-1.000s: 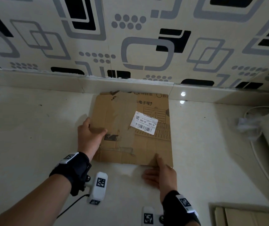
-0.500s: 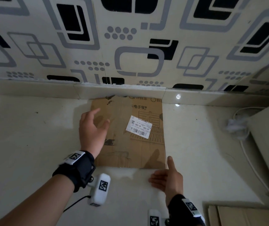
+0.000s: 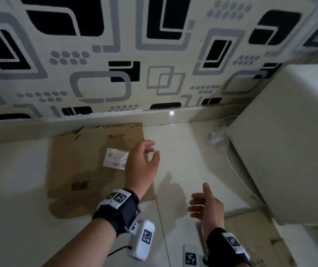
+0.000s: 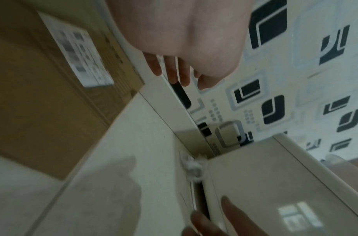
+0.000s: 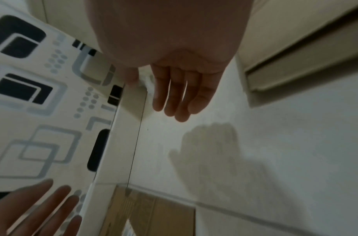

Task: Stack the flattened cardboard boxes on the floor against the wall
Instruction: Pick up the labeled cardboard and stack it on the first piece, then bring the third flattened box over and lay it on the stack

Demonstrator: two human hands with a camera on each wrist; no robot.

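Observation:
A flattened cardboard box (image 3: 81, 160) with a white shipping label (image 3: 114, 158) lies flat on the floor, its far edge against the skirting of the patterned wall (image 3: 154, 78). My left hand (image 3: 152, 151) hovers over the box's right edge with relaxed fingers, holding nothing. My right hand (image 3: 198, 197) is off to the right above bare floor, fingers loose, thumb up, empty. More flattened cardboard (image 3: 250, 239) lies at the lower right. The left wrist view shows the box (image 4: 42, 103) and my left fingers (image 4: 174, 73) free of it. The right wrist view shows my right fingers (image 5: 178, 99) spread over the floor.
A large white appliance (image 3: 293, 143) stands at the right against the wall. A white cable and plug (image 3: 218, 136) lie on the floor beside it. The pale tiled floor (image 3: 183, 155) stretches between the box and the appliance.
Both hands have come off the cardboard box, which stays against the wall. My left hand swung right and lifted; my right hand drew away to the right. The view has turned right.

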